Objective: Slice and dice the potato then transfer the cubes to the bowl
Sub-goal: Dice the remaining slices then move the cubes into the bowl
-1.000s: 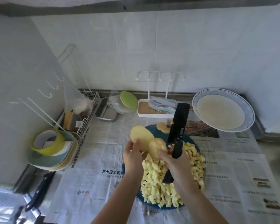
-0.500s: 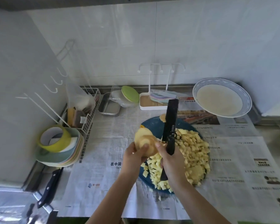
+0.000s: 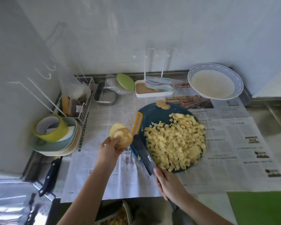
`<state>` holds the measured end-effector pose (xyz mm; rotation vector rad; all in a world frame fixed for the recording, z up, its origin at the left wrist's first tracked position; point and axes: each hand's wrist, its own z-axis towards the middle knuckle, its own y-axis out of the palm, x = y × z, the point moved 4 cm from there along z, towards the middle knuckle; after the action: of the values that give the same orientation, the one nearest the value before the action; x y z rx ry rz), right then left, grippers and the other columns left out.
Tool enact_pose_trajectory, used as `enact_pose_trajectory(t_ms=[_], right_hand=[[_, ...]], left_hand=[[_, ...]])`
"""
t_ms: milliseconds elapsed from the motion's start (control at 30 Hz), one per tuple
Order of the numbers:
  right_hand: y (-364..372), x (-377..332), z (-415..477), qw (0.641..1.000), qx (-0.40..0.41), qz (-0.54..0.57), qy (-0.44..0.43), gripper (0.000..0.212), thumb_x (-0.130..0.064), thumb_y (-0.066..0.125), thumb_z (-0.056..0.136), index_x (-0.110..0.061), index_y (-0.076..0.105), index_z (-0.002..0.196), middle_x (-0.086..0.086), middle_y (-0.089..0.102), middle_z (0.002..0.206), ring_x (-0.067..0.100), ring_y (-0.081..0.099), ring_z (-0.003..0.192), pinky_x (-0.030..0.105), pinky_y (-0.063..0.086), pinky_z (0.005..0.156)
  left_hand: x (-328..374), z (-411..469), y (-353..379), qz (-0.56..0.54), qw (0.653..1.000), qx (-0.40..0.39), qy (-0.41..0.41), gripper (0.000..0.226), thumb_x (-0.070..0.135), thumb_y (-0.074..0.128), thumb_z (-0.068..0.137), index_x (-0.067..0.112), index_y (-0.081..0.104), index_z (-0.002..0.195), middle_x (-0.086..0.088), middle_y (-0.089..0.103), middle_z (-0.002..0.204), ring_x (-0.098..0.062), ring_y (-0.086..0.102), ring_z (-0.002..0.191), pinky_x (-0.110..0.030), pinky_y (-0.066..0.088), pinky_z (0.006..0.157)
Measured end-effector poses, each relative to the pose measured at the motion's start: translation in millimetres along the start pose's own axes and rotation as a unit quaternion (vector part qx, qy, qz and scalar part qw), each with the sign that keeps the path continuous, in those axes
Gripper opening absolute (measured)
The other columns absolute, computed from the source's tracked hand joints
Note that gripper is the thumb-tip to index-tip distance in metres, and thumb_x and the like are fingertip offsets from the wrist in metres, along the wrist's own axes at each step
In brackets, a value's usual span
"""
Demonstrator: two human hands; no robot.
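While left hand (image 3: 109, 151) grips potato (image 3: 122, 136), knife (image 3: 143, 154) points away-left.

A white tiled wall (image 3: 169, 30) fills 12 o'clock, a grey side wall (image 3: 10, 78) stands at 9 o'clock, and daylit newspaper (image 3: 234, 143) covers the surface (image 3: 276, 114).

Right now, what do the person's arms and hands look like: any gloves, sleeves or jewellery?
Both are bare. The left hand and the right hand wear no gloves, and no ring, watch or bracelet shows on either. Both forearms are uncovered down to the bottom edge of the picture, so no sleeve is in view.
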<state>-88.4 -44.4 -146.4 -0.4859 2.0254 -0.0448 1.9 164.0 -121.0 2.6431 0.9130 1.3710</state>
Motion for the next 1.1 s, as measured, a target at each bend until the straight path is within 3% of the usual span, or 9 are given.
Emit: enact_pose_trajectory(t_ms=[100, 200, 367, 600, 700, 833, 900, 1000, 1100], right_hand=[[-14, 3, 2, 0.990, 0.051, -0.132, -0.023, 0.046, -0.043, 0.034, 0.101, -0.018, 0.045, 0.063, -0.003, 0.040, 0.050, 0.008, 0.039, 0.042, 0.027, 0.038, 0.054], [-26, 3, 7, 0.975, 0.078, -0.206, -0.032, 0.045, -0.042, 0.034, 0.101, -0.021, 0.042, 0.062, -0.006, 0.039, 0.053, 0.007, 0.038, 0.046, 0.021, 0.033, 0.053], [-43, 0, 21, 0.973, 0.113, -0.200, 0.003, 0.050, -0.045, 0.035, 0.101, -0.012, 0.046, 0.065, 0.001, 0.043, 0.056, 0.015, 0.041, 0.051, 0.024, 0.030, 0.050], [-60, -18, 35, 0.967, 0.138, -0.212, 0.034, 0.058, -0.044, 0.031, 0.102, -0.013, 0.039, 0.055, -0.001, 0.038, 0.048, 0.011, 0.033, 0.039, 0.018, 0.025, 0.036], [-71, -23, 45, 0.965, 0.165, -0.198, 0.040, 0.059, -0.044, 0.030, 0.102, -0.012, 0.042, 0.055, 0.000, 0.043, 0.049, 0.012, 0.037, 0.040, 0.018, 0.027, 0.038], [-84, -32, 53, 0.980, 0.149, -0.128, 0.040, 0.062, -0.046, 0.032, 0.102, -0.012, 0.043, 0.051, -0.001, 0.042, 0.042, 0.018, 0.043, 0.038, 0.031, 0.041, 0.051], [-87, -41, 48, 0.991, 0.121, -0.035, 0.043, 0.061, -0.042, 0.036, 0.103, -0.008, 0.048, 0.053, -0.002, 0.044, 0.037, 0.015, 0.043, 0.031, 0.028, 0.042, 0.045], [-92, -51, 36, 0.988, 0.088, 0.101, 0.082, 0.056, -0.045, 0.041, 0.101, -0.006, 0.052, 0.062, 0.002, 0.048, 0.045, 0.016, 0.042, 0.035, 0.024, 0.037, 0.038], [-87, -50, 24, 0.990, 0.079, 0.094, 0.069, 0.057, -0.050, 0.041, 0.099, -0.008, 0.054, 0.063, 0.002, 0.050, 0.048, 0.016, 0.044, 0.038, 0.025, 0.039, 0.040]], left_hand=[[-20, -1, 3, 0.031, 0.999, -0.015, -0.023, 0.037, 0.002, 0.055, 0.093, -0.004, 0.050, 0.129, -0.021, 0.060, 0.119, -0.031, 0.061, 0.104, -0.039, 0.053, 0.079], [-33, -2, 10, 0.043, 0.998, -0.026, -0.040, 0.034, 0.002, 0.054, 0.094, -0.003, 0.051, 0.127, -0.021, 0.060, 0.119, -0.030, 0.061, 0.102, -0.036, 0.053, 0.075], [-45, 5, 16, 0.067, 0.996, -0.011, -0.052, 0.041, 0.003, 0.056, 0.093, -0.003, 0.046, 0.133, -0.021, 0.057, 0.123, -0.029, 0.062, 0.103, -0.034, 0.054, 0.075], [-49, 14, 18, 0.106, 0.993, -0.004, -0.053, 0.043, 0.004, 0.057, 0.093, -0.003, 0.045, 0.134, -0.020, 0.060, 0.119, -0.031, 0.061, 0.105, -0.033, 0.053, 0.075], [-48, 15, 18, 0.117, 0.991, -0.004, -0.059, 0.043, 0.004, 0.056, 0.094, -0.004, 0.044, 0.134, -0.020, 0.059, 0.120, -0.030, 0.062, 0.104, -0.032, 0.053, 0.071], [-47, 17, 18, 0.129, 0.990, -0.011, -0.061, 0.042, 0.004, 0.055, 0.094, -0.003, 0.044, 0.134, -0.020, 0.059, 0.119, -0.028, 0.062, 0.099, -0.030, 0.053, 0.069], [-48, 18, 19, 0.132, 0.989, -0.015, -0.063, 0.045, 0.004, 0.056, 0.094, -0.003, 0.043, 0.136, -0.018, 0.060, 0.117, -0.027, 0.062, 0.098, -0.030, 0.053, 0.069], [-46, 17, 20, 0.132, 0.989, -0.023, -0.062, 0.044, 0.003, 0.055, 0.094, -0.001, 0.042, 0.136, -0.014, 0.060, 0.108, -0.025, 0.062, 0.092, -0.030, 0.052, 0.067], [-40, 14, 18, 0.117, 0.992, -0.030, -0.043, 0.048, 0.002, 0.055, 0.094, 0.012, 0.040, 0.139, -0.013, 0.054, 0.116, -0.024, 0.060, 0.091, -0.032, 0.052, 0.066]])
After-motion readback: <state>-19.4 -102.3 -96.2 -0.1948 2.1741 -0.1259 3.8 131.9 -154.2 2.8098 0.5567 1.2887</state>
